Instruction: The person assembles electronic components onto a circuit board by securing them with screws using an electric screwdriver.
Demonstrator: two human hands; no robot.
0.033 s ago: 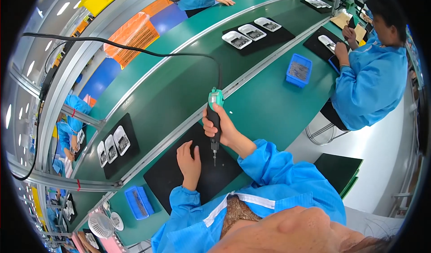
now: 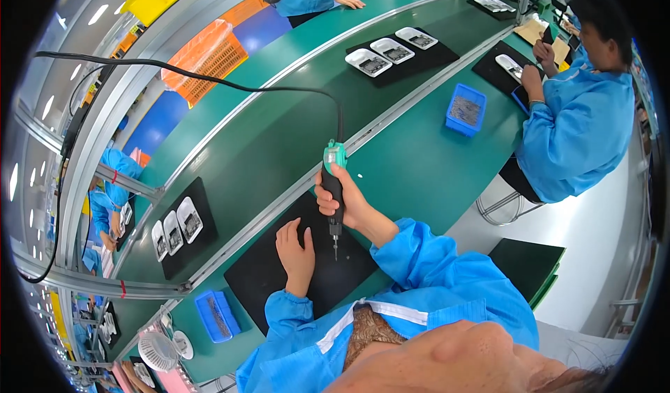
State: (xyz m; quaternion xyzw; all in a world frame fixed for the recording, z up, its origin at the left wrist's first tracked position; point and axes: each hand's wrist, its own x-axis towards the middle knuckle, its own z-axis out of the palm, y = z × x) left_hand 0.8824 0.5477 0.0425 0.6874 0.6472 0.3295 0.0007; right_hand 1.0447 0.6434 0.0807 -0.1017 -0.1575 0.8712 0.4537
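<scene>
My right hand (image 2: 350, 201) is wrapped round the black grip of an electric screwdriver (image 2: 334, 158), which has a green top end. The screwdriver hangs nearly upright, its thin bit pointing down over a black mat (image 2: 262, 274). From its top a black cable (image 2: 230, 82) runs off to the left. My left hand (image 2: 296, 250) lies on the mat with fingers stretched out and the thumb apart, holding nothing. A tiny pale speck shows on the mat beside the bit; what it is I cannot make out.
Left of the mat stands a blue bin (image 2: 216, 316) of small metal parts, with a white fan (image 2: 159, 351) beyond. Another blue bin (image 2: 466, 110) is to the right, near a co-worker (image 2: 579, 121). White trays (image 2: 190, 218) lie on the green belt (image 2: 244, 156) behind a metal rail.
</scene>
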